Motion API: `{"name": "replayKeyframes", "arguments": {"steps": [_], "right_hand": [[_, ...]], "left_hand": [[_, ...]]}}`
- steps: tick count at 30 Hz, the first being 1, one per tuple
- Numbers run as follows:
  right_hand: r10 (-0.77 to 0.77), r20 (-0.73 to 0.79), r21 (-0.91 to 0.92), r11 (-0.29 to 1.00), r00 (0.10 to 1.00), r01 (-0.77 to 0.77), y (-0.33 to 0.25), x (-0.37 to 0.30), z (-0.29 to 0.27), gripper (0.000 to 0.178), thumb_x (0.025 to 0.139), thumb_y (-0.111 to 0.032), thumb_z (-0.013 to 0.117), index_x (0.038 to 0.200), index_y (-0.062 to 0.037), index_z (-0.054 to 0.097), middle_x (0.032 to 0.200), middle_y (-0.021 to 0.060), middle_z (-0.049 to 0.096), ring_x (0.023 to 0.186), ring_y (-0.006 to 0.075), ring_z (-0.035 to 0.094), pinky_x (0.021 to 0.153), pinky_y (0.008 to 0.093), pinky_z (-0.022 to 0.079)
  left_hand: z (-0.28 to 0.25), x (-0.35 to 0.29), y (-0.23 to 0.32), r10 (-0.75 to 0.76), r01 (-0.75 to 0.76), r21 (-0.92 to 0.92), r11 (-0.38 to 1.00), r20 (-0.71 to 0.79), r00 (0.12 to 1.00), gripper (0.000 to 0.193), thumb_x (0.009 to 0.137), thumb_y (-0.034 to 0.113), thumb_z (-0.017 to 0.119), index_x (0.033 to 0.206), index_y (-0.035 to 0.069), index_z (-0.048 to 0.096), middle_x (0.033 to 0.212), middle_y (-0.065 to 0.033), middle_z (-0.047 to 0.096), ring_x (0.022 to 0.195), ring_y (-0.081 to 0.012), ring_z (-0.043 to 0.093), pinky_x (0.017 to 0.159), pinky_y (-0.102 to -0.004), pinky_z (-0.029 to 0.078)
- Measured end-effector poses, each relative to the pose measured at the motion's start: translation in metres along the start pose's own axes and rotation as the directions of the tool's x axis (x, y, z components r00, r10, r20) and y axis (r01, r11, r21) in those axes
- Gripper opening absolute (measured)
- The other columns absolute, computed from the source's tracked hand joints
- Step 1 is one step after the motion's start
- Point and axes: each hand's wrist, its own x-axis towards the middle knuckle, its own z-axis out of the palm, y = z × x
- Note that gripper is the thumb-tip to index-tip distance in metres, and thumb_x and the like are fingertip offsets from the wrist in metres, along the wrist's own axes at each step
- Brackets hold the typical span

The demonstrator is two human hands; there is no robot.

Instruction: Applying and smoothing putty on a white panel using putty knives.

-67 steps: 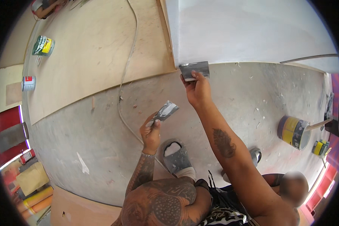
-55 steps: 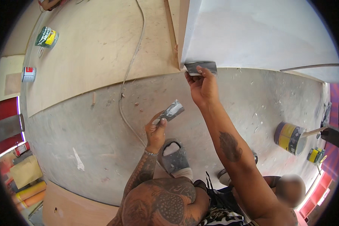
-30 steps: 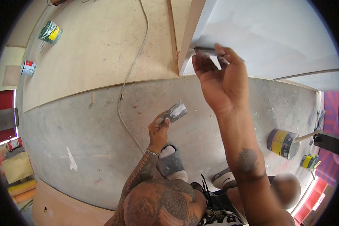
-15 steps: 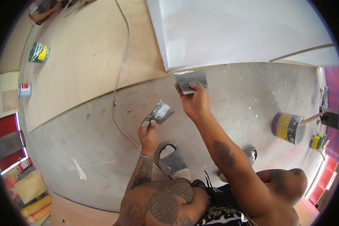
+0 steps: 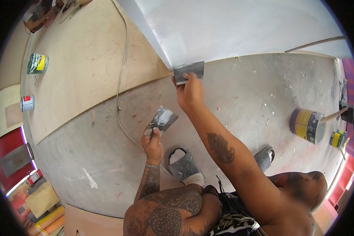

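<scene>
Across the room, a smudged gray floor (image 5: 232, 129) is spread, bordered by a pale wooden sheet (image 5: 78, 74) and a white panel (image 5: 244, 27). At the right, a yellow-banded bucket (image 5: 303, 124) is seen on it. By the closed right hand (image 5: 190, 93), a gray blade (image 5: 196, 69) is gripped at the panel's near corner, its long axis set left to right; contact cannot be told. By the left hand (image 5: 152, 146), a white-smeared blade (image 5: 166, 118) is pinched above the floor, pointed forward and rightward.
</scene>
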Motion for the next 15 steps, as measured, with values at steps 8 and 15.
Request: {"name": "replayKeyframes", "arguments": {"steps": [8,15], "right_hand": [[0.023,0.027,-0.059,0.998,0.999,-0.021,-0.016,0.000,0.033,0.024,0.086,-0.007,0.054,0.108,-0.0056,0.048,0.099,0.0049,0.054,0.087,0.0165,0.053,0.073,0.0311,0.045],[0.017,0.044,0.026,1.000,0.999,-0.018,-0.035,-0.032,0.011,0.028,0.086,-0.001,0.050,0.113,-0.0008,0.045,0.110,0.0096,0.051,0.096,0.0218,0.055,0.082,0.0388,0.052]], "left_hand": [[0.002,0.001,-0.003,-0.013,0.011,0.086,0.996,0.018,1.000,0.026,0.096,0.019,0.058,0.106,-0.003,0.064,0.098,-0.0019,0.065,0.090,-0.0103,0.055,0.081,-0.0254,0.043],[0.001,0.003,-0.005,-0.007,0.008,0.096,0.995,-0.014,1.000,0.027,0.097,0.021,0.058,0.106,-0.004,0.064,0.095,-0.0009,0.064,0.088,-0.0099,0.055,0.080,-0.0247,0.042]]}}
